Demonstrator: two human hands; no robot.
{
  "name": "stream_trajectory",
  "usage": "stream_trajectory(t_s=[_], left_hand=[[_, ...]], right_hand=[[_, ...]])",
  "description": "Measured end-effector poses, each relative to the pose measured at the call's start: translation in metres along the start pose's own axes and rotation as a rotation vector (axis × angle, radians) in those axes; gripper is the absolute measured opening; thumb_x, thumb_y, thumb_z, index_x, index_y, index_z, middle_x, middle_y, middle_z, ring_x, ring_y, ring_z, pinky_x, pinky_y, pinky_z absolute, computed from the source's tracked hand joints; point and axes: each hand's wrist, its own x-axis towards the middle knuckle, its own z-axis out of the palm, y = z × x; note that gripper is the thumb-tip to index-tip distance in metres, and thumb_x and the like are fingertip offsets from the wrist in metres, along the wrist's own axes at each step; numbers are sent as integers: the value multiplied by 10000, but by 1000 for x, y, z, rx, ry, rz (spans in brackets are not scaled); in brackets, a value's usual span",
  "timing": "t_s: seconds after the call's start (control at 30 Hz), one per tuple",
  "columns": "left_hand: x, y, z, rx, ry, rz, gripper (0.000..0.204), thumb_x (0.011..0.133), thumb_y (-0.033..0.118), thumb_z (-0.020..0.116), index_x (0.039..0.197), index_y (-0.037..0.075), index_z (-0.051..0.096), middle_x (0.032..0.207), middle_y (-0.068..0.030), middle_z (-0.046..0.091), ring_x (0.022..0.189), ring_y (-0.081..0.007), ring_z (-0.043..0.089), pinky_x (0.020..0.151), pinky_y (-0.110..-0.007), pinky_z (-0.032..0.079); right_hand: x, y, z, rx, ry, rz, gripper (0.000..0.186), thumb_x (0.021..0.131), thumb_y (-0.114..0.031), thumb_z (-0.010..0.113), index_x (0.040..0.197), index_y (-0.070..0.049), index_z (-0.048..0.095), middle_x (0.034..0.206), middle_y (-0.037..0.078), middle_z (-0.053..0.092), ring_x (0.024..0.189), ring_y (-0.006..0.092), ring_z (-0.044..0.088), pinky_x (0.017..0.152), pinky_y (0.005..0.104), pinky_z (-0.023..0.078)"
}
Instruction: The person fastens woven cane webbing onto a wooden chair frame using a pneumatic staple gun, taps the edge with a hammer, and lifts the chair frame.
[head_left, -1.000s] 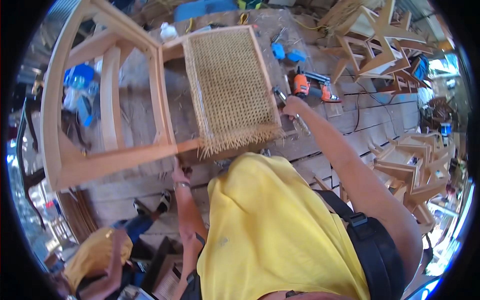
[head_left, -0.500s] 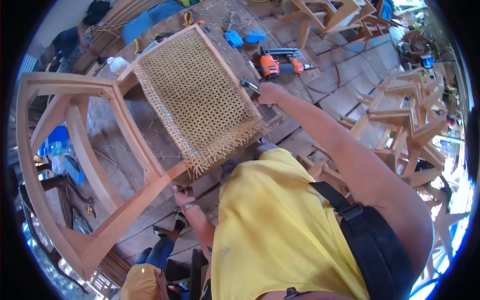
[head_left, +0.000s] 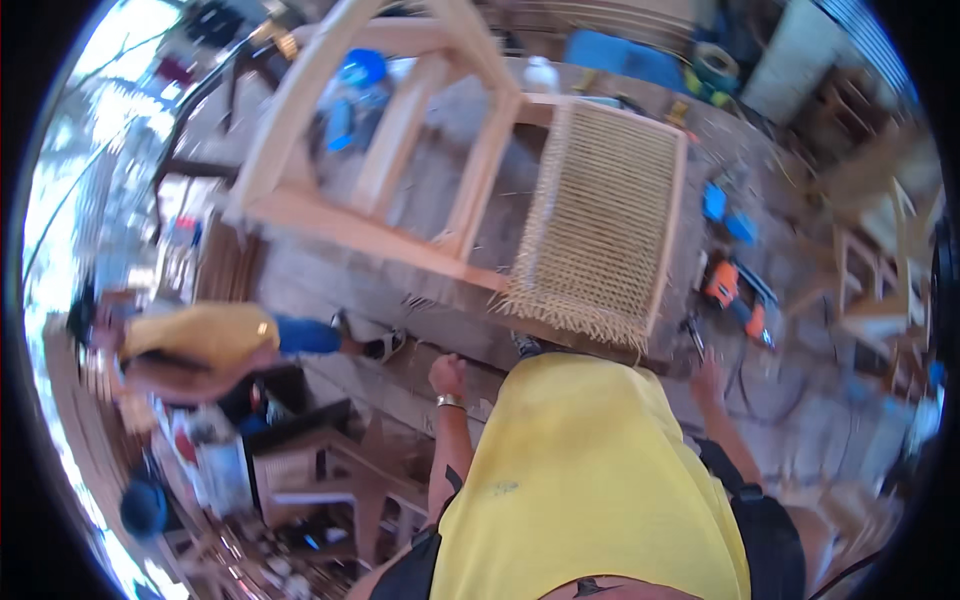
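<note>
A wooden chair frame (head_left: 385, 240) lies on its side on the workbench, its woven cane seat (head_left: 605, 205) facing up. Loose strand ends fringe the seat's left and near edges. My left hand (head_left: 448, 375) hangs below the bench's near edge, apart from the chair, with curled fingers and nothing visible in them; a metal watch (head_left: 449, 401) is on that wrist. My right hand (head_left: 707, 378) is closed around a short metal hand tool (head_left: 695, 332), right of the seat's near corner; blur hides the tool's exact kind. An orange and black nail gun (head_left: 735, 295) lies just beyond it.
Two blue objects (head_left: 728, 212) and scattered cane scraps lie on the bench. A white bottle (head_left: 541, 76) stands behind the chair. At left is another person in a yellow shirt (head_left: 200, 338). More chair frames (head_left: 880, 265) stand at right, and wooden parts (head_left: 360, 480) lie at lower left.
My view has swung left, so the chair appears farther right. My left hand has come away from the chair's near corner, and my right hand has drawn back from the seat edge with the tool.
</note>
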Motion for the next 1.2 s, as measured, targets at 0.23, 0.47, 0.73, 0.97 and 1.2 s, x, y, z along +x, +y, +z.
stream_trajectory(t_s=[0.23,0.47,0.73,0.97,1.2], left_hand=[[-71,-1,18,711,429,384,206,867,245,548,719,106,583,644,-11,532,595,-127,556,490,-331,419],[-103,194,-26,-340,564,515,85,836,65,571,902,48,520,629,-6,531,495,-103,510,459,-253,393],[-164,415,-86,163,762,1395,418,896,115,514,1285,-13,430,1164,-206,567,1029,-328,591,876,-408,470],[-138,520,-72,626,572,1138,582,918,509,462,1125,-23,576,1063,-218,623,1014,-364,605,905,-433,455],[-130,554,-78,1053,284,772,1002,741,870,324,1064,-9,683,1050,-221,663,982,-359,640,838,-445,486]], right_hand=[[56,-37,-34,79,31,-90,598,761,-285,694,1226,37,502,1100,216,573,1079,389,543,888,469,460],[129,-13,-32,39,209,-245,592,767,-274,683,1236,34,496,1117,211,564,1083,383,545,889,466,463],[131,33,-30,-46,326,-151,586,774,-263,670,1247,32,490,1136,205,555,1087,376,547,890,462,465],[118,60,-33,-122,385,-73,580,780,-252,659,1256,30,484,1153,200,546,1090,370,549,891,459,468],[94,83,-69,-200,400,0,576,786,-244,649,1265,28,480,1168,195,539,1093,365,550,892,456,470]])
